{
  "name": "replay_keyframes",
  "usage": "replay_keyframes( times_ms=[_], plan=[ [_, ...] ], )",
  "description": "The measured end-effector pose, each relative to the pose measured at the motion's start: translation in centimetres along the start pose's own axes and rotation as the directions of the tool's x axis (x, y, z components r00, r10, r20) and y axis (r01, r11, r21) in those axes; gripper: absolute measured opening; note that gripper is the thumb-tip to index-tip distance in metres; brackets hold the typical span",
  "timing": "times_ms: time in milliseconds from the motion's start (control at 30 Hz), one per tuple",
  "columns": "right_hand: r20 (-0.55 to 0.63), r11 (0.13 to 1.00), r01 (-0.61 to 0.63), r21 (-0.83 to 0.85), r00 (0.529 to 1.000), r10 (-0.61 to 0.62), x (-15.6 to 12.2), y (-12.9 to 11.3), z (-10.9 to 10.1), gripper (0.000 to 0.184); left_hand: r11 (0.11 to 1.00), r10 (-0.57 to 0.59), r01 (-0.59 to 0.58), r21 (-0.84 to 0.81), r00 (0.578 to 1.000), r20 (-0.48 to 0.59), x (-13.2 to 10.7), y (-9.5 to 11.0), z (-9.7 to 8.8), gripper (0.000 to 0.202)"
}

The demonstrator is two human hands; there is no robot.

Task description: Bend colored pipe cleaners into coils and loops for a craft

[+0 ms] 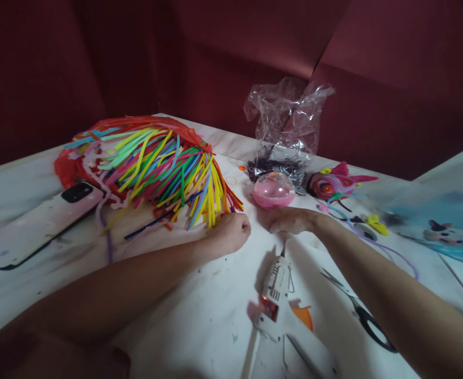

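My left hand (pixel 233 231) rests on the white table as a loose fist, with nothing showing in it. It lies just in front of a bundle of colourful pipe cleaners (pixel 164 168) in red plastic wrap. Opposite it, my right hand (pixel 292 220) lies with its fingers curled down against the table; nothing shows in them. Close behind that hand is a pink and clear round container (pixel 274 190). Between my forearms a white hot glue gun (pixel 275 287) stands with its nozzle pointing away from me and an orange glow in its body.
Scissors (pixel 358 310) with black handles lie beside my right forearm. A phone (pixel 44 223) is at the left. Further back are a clear plastic bag (pixel 290 118) with dark contents and a pink pipe-cleaner figure (pixel 332 184). A blue printed packet (pixel 444 229) lies at the right.
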State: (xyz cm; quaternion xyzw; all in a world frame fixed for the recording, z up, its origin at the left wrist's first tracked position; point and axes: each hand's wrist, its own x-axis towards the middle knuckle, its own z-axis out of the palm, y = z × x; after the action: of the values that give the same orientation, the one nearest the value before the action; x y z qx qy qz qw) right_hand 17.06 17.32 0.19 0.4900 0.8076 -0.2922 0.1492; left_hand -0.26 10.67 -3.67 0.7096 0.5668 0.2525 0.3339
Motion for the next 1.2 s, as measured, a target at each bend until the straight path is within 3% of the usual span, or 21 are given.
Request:
replay_keyframes(
  times_ms=[133, 267, 433, 500, 600, 767, 900, 1000, 1067, 1200],
  plan=[
    [-0.070, 0.958, 0.048, 0.282, 0.997, -0.029, -1.1, 0.9, -0.1, 0.027, 0.998, -0.005, 0.004, -0.064, 1.000, -0.005, 0.1, -0.3, 0.1, 0.016],
    [-0.209, 0.821, 0.199, 0.535, 0.973, -0.099, -3.9, 0.5, 0.5, 0.029, 0.985, -0.001, -0.001, -0.175, 1.000, -0.012, 0.2, -0.6, 0.4, 0.018],
    [-0.346, 0.650, 0.337, 0.681, 0.930, -0.120, -7.2, -0.9, 2.5, 0.034, 0.926, 0.106, -0.116, -0.358, 0.993, -0.047, -0.4, 0.7, -0.2, 0.019],
    [-0.391, 0.502, 0.403, 0.766, 0.911, -0.134, -8.1, -1.4, 3.3, 0.030, 0.888, 0.169, -0.183, -0.423, 0.983, -0.071, -1.1, 1.8, -0.8, 0.022],
    [-0.420, 0.249, 0.453, 0.856, 0.890, -0.176, -8.9, -1.9, 4.2, 0.023, 0.758, 0.315, -0.304, -0.576, 0.945, -0.084, -2.4, 3.3, -1.6, 0.035],
    [-0.426, 0.002, 0.438, 0.899, 0.877, -0.222, -8.8, -2.9, 5.6, 0.018, 0.726, 0.386, -0.304, -0.617, 0.922, -0.001, -4.3, 4.9, -1.7, 0.041],
    [-0.454, -0.020, 0.459, 0.888, 0.870, -0.193, -8.6, -4.0, 6.3, 0.020, 0.706, 0.352, -0.308, -0.638, 0.934, -0.061, -5.0, 5.7, -1.5, 0.031],
    [-0.541, 0.035, 0.548, 0.836, 0.832, -0.124, -8.6, -4.6, 6.7, 0.019, 0.696, 0.310, -0.301, -0.652, 0.945, -0.105, -5.2, 6.0, -1.5, 0.023],
    [-0.623, 0.110, 0.626, 0.772, 0.779, -0.063, -8.7, -4.9, 6.9, 0.016, 0.666, 0.282, -0.270, -0.696, 0.954, -0.101, -5.4, 6.1, -1.7, 0.020],
    [-0.786, 0.295, 0.746, 0.597, 0.618, 0.028, -9.1, -5.4, 7.3, 0.010, 0.635, 0.259, -0.237, -0.735, 0.962, -0.086, -5.5, 6.2, -2.1, 0.020]
  ],
)
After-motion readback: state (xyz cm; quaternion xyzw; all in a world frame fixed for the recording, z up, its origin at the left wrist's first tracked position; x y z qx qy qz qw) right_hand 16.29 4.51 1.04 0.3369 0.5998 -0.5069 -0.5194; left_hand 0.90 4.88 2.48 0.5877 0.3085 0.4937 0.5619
